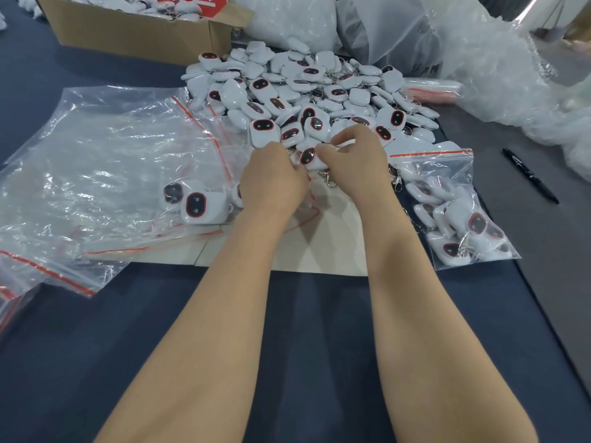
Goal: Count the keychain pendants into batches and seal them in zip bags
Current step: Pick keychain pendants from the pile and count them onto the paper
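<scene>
On the dark blue desk point(287, 330) a loose heap of white keychain pendants point(319, 91) with dark, red-rimmed faces lies beyond a pale sheet of card point(319, 251). Both hands meet at the heap's near edge. The right hand point(355, 158) has its fingers curled and thumb pressed on one pendant point(308, 156), with metal clasps hanging just below it. The left hand point(271, 183) sits at the mouth of an open zip bag point(153, 174); its fingers are tucked out of sight, so its grip cannot be told. Two pendants point(196, 204) lie inside that bag, which rests on a stack of empty zip bags point(80, 129). To the right, a closed zip bag point(447, 174) holds a batch of pendants, near a black marker point(529, 175). A cardboard box point(137, 33) at the back left contains more pendants.
</scene>
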A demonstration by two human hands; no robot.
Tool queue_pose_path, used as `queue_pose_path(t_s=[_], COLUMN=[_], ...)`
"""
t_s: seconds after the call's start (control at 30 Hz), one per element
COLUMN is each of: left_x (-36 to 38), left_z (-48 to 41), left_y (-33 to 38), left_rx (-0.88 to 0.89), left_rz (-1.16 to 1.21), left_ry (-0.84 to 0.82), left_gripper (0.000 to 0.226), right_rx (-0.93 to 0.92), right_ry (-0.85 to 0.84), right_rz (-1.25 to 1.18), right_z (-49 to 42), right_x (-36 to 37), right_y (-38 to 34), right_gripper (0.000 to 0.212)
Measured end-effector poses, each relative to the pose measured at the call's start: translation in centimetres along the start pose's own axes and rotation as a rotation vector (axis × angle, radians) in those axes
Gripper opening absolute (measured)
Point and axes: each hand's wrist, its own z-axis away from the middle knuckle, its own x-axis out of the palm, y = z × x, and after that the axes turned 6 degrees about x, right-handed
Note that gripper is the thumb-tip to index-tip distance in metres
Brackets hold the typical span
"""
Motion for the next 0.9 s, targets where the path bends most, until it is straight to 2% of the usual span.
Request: queue_pose_path(t_s=[0.1, 0.27, 0.33, 0.43, 0.53, 0.57, 0.67, 0.77, 0.83, 0.9], left_x=[-0.1, -0.5, -0.7, -0.8, -0.8, -0.8, -0.9, -0.9, -0.9, -0.8], left_z=[-0.1, 0.0, 0.1, 0.2, 0.4, 0.4, 0.6, 0.8, 0.8, 0.7], left_y=[0.1, 0.9, 1.2, 1.4, 1.3, 1.3, 1.6, 1.8, 1.9, 1.8], left_rx=[0.01, 0.101, 0.123, 0.15, 0.168, 0.172, 0.201, 0.241, 0.26, 0.265], left_rz=[0.04, 0.138, 0.243, 0.313, 0.311, 0.315, 0.331, 0.306, 0.299, 0.292], left_ry=[0.053, 0.187, 0.244, 0.295, 0.317, 0.331, 0.352, 0.346, 0.351, 0.348], left_gripper=[0.022, 0.013, 0.01, 0.012, 0.01, 0.009, 0.008, 0.008, 0.009, 0.009], right_rx=[0.01, -0.028, -0.047, -0.031, 0.103, 0.114, 0.015, -0.051, -0.071, -0.065], right_ry=[-0.052, -0.088, -0.084, -0.11, -0.288, -0.364, -0.523, -0.561, -0.535, -0.397], right_rz=[0.014, 0.054, 0.009, -0.162, -0.533, -0.57, -0.298, -0.081, -0.085, -0.193], right_z=[0.3, 0.6, 0.6, 0.8, 1.0, 1.1, 1.4, 1.4, 1.4, 1.2], right_x=[0.1, 0.5, 0.6, 0.4, -0.1, -0.2, -0.2, 0.0, 0.0, 0.1], right_y=[-0.3, -0.7, -0.8, -1.4, -2.0, -2.0, -1.4, -1.1, -1.2, -1.2], right_gripper=[0.028, 0.006, 0.01, 0.03, 0.024, 0.023, 0.028, 0.033, 0.034, 0.032])
